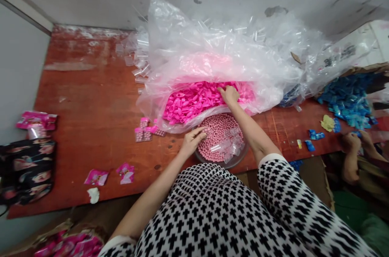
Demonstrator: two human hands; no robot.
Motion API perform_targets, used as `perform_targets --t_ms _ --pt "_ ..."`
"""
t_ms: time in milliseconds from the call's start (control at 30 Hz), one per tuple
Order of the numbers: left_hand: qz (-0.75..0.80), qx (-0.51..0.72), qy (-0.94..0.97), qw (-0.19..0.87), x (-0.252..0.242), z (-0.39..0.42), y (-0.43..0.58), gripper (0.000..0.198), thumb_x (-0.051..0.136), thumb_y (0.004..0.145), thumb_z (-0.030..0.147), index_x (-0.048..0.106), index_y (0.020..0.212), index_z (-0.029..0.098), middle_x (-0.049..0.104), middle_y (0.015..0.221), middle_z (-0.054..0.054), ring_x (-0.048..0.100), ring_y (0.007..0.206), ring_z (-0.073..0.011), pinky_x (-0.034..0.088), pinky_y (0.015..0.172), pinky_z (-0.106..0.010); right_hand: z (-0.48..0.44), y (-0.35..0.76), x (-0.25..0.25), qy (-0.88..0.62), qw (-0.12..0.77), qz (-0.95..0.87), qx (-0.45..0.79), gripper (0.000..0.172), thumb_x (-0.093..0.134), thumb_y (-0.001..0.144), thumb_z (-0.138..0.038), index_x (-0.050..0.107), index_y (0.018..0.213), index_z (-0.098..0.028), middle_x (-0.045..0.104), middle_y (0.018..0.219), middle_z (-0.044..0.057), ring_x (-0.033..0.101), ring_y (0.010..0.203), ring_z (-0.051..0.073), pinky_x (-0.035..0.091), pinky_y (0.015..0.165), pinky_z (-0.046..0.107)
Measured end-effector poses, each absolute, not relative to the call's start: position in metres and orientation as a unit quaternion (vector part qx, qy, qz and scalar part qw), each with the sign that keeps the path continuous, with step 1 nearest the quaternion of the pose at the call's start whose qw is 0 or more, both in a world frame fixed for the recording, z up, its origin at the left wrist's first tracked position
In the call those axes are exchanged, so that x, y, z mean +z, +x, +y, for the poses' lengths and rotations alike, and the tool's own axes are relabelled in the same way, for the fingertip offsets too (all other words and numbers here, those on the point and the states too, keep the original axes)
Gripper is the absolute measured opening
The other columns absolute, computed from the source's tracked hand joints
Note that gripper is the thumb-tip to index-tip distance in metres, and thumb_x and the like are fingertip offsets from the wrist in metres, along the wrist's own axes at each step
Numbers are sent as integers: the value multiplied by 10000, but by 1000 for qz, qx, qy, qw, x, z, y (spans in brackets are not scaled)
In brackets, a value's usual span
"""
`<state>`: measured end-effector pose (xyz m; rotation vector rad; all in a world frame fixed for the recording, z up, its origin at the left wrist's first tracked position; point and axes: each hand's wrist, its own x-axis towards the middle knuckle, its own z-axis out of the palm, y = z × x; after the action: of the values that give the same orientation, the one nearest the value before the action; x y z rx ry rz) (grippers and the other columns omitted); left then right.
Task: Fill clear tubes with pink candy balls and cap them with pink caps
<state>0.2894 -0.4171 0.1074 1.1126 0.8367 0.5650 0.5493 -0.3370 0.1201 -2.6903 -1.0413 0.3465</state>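
Note:
My left hand [193, 141] is at the left rim of a dark round bowl [233, 164] full of small pink beads [209, 151]. Its fingers pinch what looks like a small clear plastic container [208, 130], hard to see against the beads. More clear containers [234, 143] lie on top of the beads. Behind the bowl, my right hand [230, 94] reaches into a large clear plastic bag [176, 42] among bright pink plastic caps [185, 103]. Its fingers are drawn together at the caps; whether they grip one is too small to tell.
Several bead-filled containers with pink caps [143, 130] stand left of the bag. Pink packets [96, 177] and a floral bag [28, 172] lie further left on the red-brown table [91, 107]. At right are blue pieces [346, 99] and another person's hands [354, 141].

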Motion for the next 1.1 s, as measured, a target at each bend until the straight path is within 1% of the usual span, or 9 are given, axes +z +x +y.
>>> perform_targets --t_ms 133,300,400,467,533,667,767,967,1100 --pt "381 292 472 739 110 -411 288 476 702 683 471 686 1032 148 702 1042 -105 662 958 -245 541 868 -400 -337 555 119 -912 148 -349 155 404 531 796 -467 670 1002 -147 673 1009 143 612 961 284 450 828 396" --pt "372 304 449 754 114 -407 297 476 705 682 471 681 1041 159 692 1073 -104 649 1003 -253 522 900 -421 -383 562 133 -849 255 -441 139 334 609 743 -441 644 884 -140 659 866 92 595 816 215 465 798 378" --pt "359 307 458 753 113 -409 304 466 683 705 472 675 1054 164 688 1083 -103 647 1005 -249 516 903 -422 -420 542 148 -750 340 -512 244 341 651 721 -455 618 889 -161 622 746 21 564 676 153 472 670 292" --pt "357 311 491 731 111 -411 306 435 660 733 456 675 1061 170 688 1086 -97 643 1009 -242 502 919 -417 -442 522 160 -687 379 -543 301 351 662 729 -453 617 935 -173 623 747 3 561 656 133 459 623 251" --pt "358 311 537 698 110 -414 307 398 640 758 430 679 1063 177 690 1083 -86 638 1013 -234 487 936 -405 -457 502 172 -648 379 -579 319 342 662 752 -434 626 982 -183 649 781 4 572 663 125 453 621 234" --pt "358 304 605 643 112 -420 303 344 619 778 369 693 1050 171 694 1067 -73 635 998 -227 474 935 -378 -471 481 190 -617 305 -674 268 279 662 779 -378 657 982 -186 689 859 30 596 698 129 443 661 234" --pt "353 297 621 633 117 -425 299 344 629 767 358 699 1034 153 700 1036 -81 642 959 -231 482 912 -379 -476 479 194 -611 280 -693 258 259 666 778 -372 665 949 -178 689 820 33 595 680 131 439 643 233" --pt "330 316 528 716 130 -429 299 426 635 757 441 682 1065 150 695 1062 -88 644 968 -227 506 887 -364 -484 480 202 -615 374 -629 296 286 631 798 -418 619 974 -193 674 839 21 603 703 131 476 637 244" --pt "305 289 485 767 134 -427 298 488 691 698 469 681 1065 149 694 1062 -84 662 901 -224 536 830 -365 -485 476 215 -545 323 -727 264 210 603 832 -367 619 980 -220 671 966 53 603 899 171 476 800 307"
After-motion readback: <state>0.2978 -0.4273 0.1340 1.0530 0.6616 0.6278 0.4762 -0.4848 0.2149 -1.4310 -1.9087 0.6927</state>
